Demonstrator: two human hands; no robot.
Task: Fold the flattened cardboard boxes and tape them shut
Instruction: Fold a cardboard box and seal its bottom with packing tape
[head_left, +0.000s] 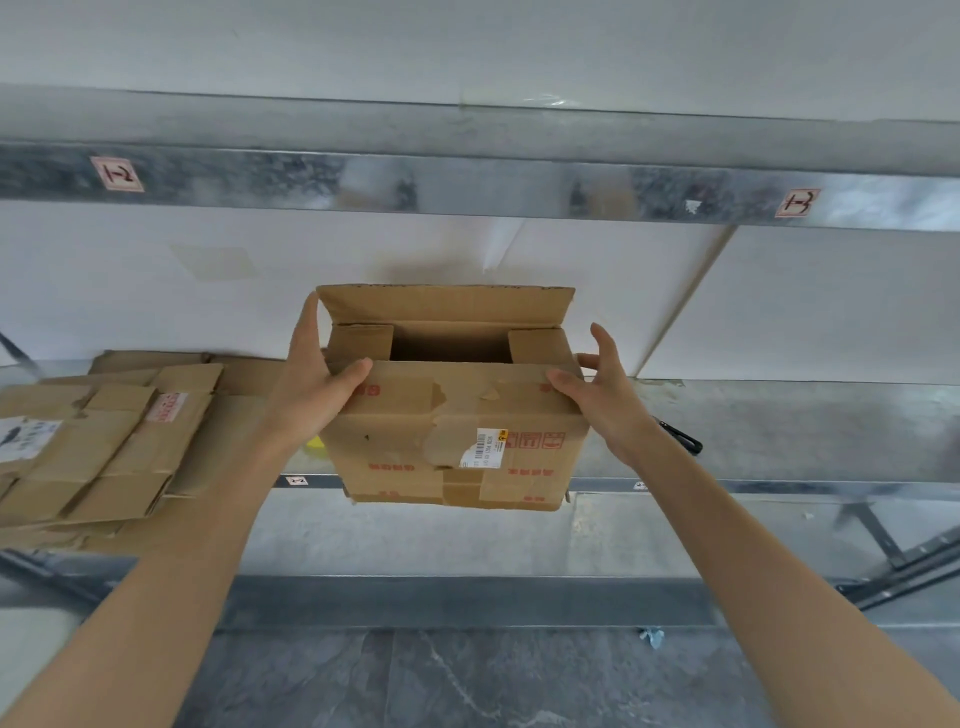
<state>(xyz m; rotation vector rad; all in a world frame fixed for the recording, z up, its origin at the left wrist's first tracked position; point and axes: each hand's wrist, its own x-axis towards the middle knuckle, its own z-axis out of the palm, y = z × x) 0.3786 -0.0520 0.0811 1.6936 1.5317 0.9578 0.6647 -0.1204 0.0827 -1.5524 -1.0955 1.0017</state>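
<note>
To close this top well, we should keep the two short side flaps (361, 340) tucked flat, bring the near flap (415, 395) down over them with both thumbs, and square the corners before the far flap (447, 304) follows. Our left hand (311, 389) clamps the left top corner of the worn brown cardboard box (457, 447), thumb on the near flap, fingers straight up the left wall. Our right hand (602, 395) is spread wide, thumb tip on the flap's right end; whether the fanned fingers touch the right corner we cannot tell. The box hangs over the near edge of the grey metal shelf (779, 431), far flap upright. Flattened brown boxes (104, 441) lie stacked to the left, a small black object (680, 439) to the right.
</note>
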